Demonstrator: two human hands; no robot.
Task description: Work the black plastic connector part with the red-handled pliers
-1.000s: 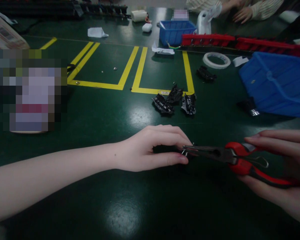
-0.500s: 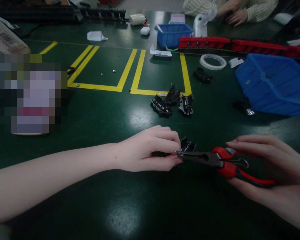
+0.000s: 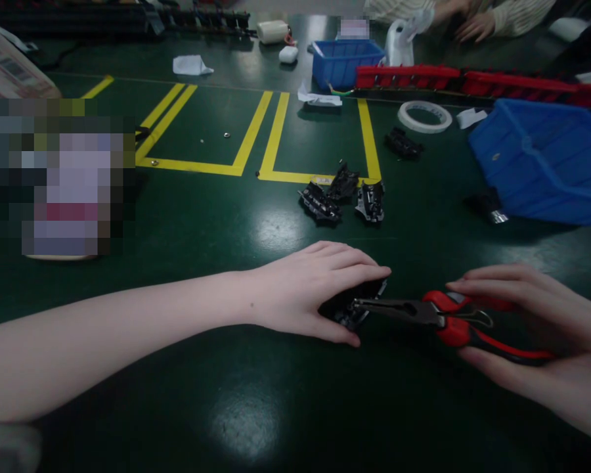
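Observation:
My right hand (image 3: pixel 546 348) holds needle-nose pliers (image 3: pixel 453 318) with red and black handles, their jaws pointing left. The jaw tips lie over a small black plastic part (image 3: pixel 354 314) on the green table. My left hand (image 3: pixel 320 282) spans this part, with the thumb along its near side and the forefinger along its far side. The palm and fingers hide much of the part. Whether the tips pinch something tiny is too small to tell. Beyond my left hand lie similar black parts (image 3: pixel 320 202) in a loose group, and another black part (image 3: pixel 402 143) sits farther right.
A large blue bin (image 3: pixel 546 161) lies at the right, near a white tape roll (image 3: pixel 424 125). Farther back are a small blue basket (image 3: pixel 342 72) and a long red strip (image 3: pixel 408 77). Yellow tape lines (image 3: pixel 192 167) mark the table (image 3: pixel 152 368). Another person's hands (image 3: pixel 475 26) rest at the far edge.
My left hand has opened from a pinch at the plier tips and now spreads around the black part. The pliers have shifted slightly right.

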